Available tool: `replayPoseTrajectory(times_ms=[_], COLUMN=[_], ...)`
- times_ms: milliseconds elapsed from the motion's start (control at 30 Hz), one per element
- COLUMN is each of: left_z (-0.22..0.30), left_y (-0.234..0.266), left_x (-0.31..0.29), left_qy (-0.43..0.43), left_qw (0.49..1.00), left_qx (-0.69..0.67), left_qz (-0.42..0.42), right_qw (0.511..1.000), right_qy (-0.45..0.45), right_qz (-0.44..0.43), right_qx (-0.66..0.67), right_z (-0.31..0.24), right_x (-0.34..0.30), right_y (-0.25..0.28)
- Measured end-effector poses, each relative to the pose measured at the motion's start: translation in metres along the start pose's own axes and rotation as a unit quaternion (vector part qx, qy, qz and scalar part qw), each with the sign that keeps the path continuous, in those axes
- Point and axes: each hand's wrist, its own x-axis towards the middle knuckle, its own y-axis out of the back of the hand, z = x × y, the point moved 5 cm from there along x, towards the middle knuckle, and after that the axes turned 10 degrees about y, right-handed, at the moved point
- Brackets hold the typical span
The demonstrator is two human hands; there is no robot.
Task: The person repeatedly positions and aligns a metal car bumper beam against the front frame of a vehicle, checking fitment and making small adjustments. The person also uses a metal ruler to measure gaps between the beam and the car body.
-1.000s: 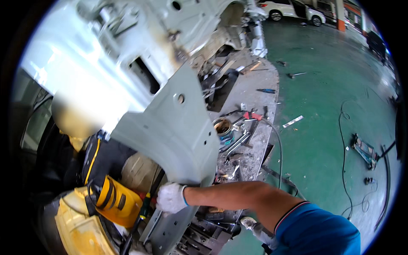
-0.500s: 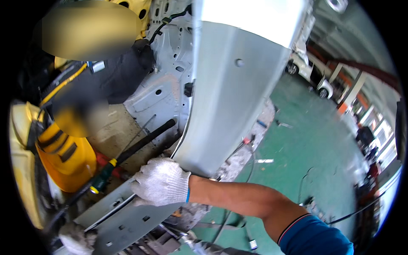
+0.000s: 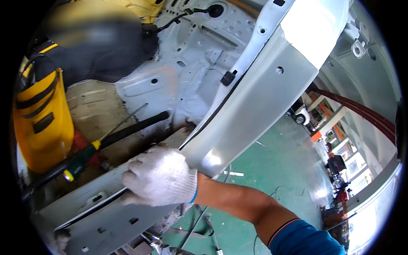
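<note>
My right hand [image 3: 159,176], in a white knitted glove, lies over the top edge of a grey car sill panel [image 3: 114,227]. Its fingers curl down around the edge, close to the foot of a grey door pillar [image 3: 255,102]. A dark gap runs along the seam between the panel and the body behind it. At the lower left rim, my gloved left hand [image 3: 63,240] shows only in part, dark and blurred, by the panel's far left end; its fingers cannot be made out. A green-and-yellow-handled screwdriver [image 3: 83,161] lies inside the sill, against a black bar [image 3: 136,127].
A yellow welding-mask-like piece [image 3: 46,123] and dark cloth [image 3: 106,55] occupy the car's interior at left. A black clip [image 3: 228,78] sits on the pillar's inner edge. Cables [image 3: 197,227] trail over the green floor [image 3: 272,161]. A white car [image 3: 302,115] stands farther off.
The view has swung, so the pillar now leans right and more of the interior shows. My right hand stays on the sill edge; my left hand now sits lower, nearer the rim.
</note>
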Motion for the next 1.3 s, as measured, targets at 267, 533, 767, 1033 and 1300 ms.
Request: replayPoseTrajectory(times_ms=[267, 533, 767, 1033, 1300], left_z=[0.001, -0.007, -0.003, -0.01, -0.012], left_y=[-0.005, 0.01, 0.008, 0.004, 0.006], left_x=[0.011, 0.004, 0.01, 0.004, 0.006], left_qy=[0.044, 0.079, 0.071, 0.084, 0.086], left_qw=[0.994, 0.991, 0.991, 0.987, 0.983], left_qx=[-0.084, -0.105, -0.116, -0.131, -0.154], left_qz=[0.047, 0.014, 0.0, -0.028, -0.046], right_qw=[0.998, 0.979, 0.914, 0.847, 0.74], right_qy=[-0.003, -0.153, -0.304, -0.396, -0.586], right_qz=[-0.036, -0.01, -0.235, -0.262, -0.035], right_qx=[-0.05, 0.137, 0.13, 0.238, 0.328], right_z=[-0.003, 0.006, 0.056, 0.073, 0.05], right_x=[0.003, 0.043, 0.109, 0.11, 0.091], right_y=[0.007, 0.026, -0.068, -0.118, -0.089])
